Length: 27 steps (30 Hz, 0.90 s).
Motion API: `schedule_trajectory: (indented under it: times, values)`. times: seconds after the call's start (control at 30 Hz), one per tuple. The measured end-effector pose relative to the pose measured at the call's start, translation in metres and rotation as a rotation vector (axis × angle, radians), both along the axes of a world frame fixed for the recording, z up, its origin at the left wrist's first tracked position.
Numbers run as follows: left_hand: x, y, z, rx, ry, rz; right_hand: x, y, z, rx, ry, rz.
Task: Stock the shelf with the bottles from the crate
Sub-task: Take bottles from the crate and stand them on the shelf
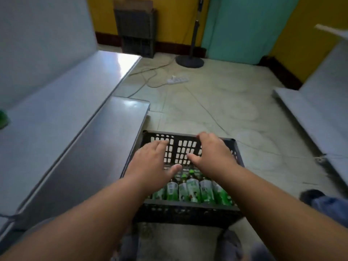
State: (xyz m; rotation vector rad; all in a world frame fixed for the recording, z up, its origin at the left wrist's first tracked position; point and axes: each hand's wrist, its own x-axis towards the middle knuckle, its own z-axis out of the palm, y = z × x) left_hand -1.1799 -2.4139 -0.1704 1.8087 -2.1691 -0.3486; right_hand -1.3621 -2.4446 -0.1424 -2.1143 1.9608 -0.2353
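Note:
A black plastic crate (185,210) stands on the floor in front of me. Several green bottles (192,190) with white-green labels lie side by side in its near half. My left hand (150,164) hovers over the crate's left side, fingers spread, holding nothing. My right hand (216,155) reaches to the crate's far wall, its fingertips at the rim (186,135); whether they grip it is unclear. A grey metal shelf (62,117) runs along my left, with a green object (3,118) at its far left edge, cut off by the frame.
A lower grey shelf board (105,147) lies beside the crate on the left. Another grey shelf unit (316,113) stands at the right. On the tiled floor are a white power strip (178,80) with cables and a stand's round base (189,61). My feet show below.

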Motion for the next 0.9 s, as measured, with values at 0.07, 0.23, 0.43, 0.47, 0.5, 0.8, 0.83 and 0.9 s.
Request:
schedule_trajectory:
  times: [0.07,0.23,0.43,0.47,0.5,0.8,0.83,0.9]
  values:
    - [-0.026,-0.007,-0.038,0.089,-0.092,-0.047,-0.026,-0.001,-0.032,0.064,0.017,-0.046]
    - [-0.052,-0.012,-0.135,0.303,-0.267,-0.062,-0.052,-0.01,-0.118,0.294,0.006,-0.148]
    - [-0.058,-0.031,-0.188,0.405,-0.294,0.014,-0.051,-0.049,-0.197,0.473,0.016,-0.18]
    - [-0.058,-0.032,-0.19,0.414,-0.295,0.016,-0.05,-0.057,-0.21,0.502,0.024,-0.179]
    - [-0.057,-0.034,-0.191,0.424,-0.302,0.019,-0.049,-0.065,-0.222,0.534,0.036,-0.178]
    - [-0.057,-0.041,-0.195,0.514,-0.316,0.017,-0.018,-0.122,-0.315,0.734,0.273,-0.274]
    - [-0.057,-0.041,-0.196,0.515,-0.315,0.012,-0.017,-0.123,-0.318,0.714,0.273,-0.306]
    - [-0.057,-0.041,-0.198,0.511,-0.306,0.009,-0.014,-0.124,-0.321,0.707,0.191,-0.362]
